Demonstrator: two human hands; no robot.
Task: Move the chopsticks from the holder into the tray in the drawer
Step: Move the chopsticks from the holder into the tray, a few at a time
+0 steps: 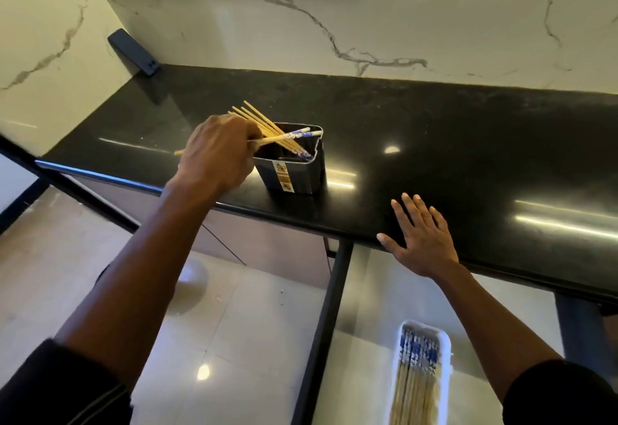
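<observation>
Loosely fanned chopsticks [267,125] pinched in left hand [217,154] fingers above holder [294,164], liable to snag its rim, tip it or scatter short of tray [419,374]; right hand [421,240] flat on counter [434,143], fingers spread, empty.

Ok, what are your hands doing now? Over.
Left hand gripping chopsticks at holder. Right hand flat on counter. Tray part-filled. Path clear.

Glossy black stone counter [434,143], wooden chopsticks [264,123], veined marble wall [334,23].
</observation>
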